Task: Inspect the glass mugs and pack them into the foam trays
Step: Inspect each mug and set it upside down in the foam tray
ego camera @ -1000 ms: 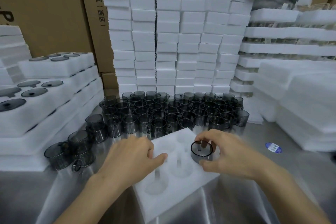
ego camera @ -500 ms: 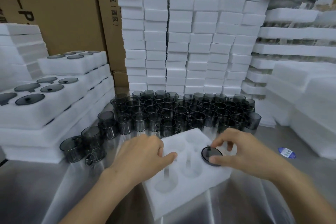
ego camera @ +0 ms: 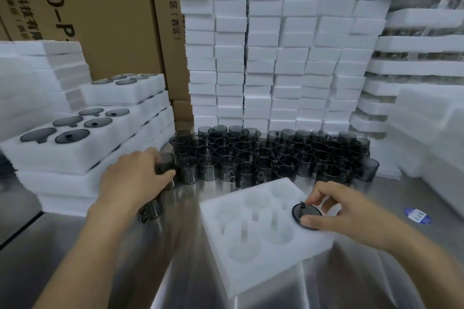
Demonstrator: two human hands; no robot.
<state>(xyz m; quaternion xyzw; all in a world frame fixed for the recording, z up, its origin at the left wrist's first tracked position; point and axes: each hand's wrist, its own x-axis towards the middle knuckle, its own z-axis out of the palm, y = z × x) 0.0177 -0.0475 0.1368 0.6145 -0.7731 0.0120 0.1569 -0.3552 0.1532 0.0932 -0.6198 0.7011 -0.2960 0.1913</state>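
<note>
Foam tray [ego camera: 251,276] on steel table [ego camera: 364,283]: right hand [ego camera: 351,213], thumb and fingertips pinching the rim of one grey mug [ego camera: 306,214] sunk in its right-edge pocket; left hand [ego camera: 133,178] (motion-blurred), fingers curled round a second mug [ego camera: 165,165] at the left end of the loose mug cluster [ego camera: 276,155].

Counted two hands: left hand [ego camera: 133,178], right hand [ego camera: 344,213]; one near six-pocket foam tray [ego camera: 263,276] with one seated mug [ego camera: 304,211]; one gripped mug [ego camera: 164,164] left; six packed mugs [ego camera: 72,136] in left tray [ego camera: 75,155]; dozens of loose mugs [ego camera: 271,155] far.
</note>
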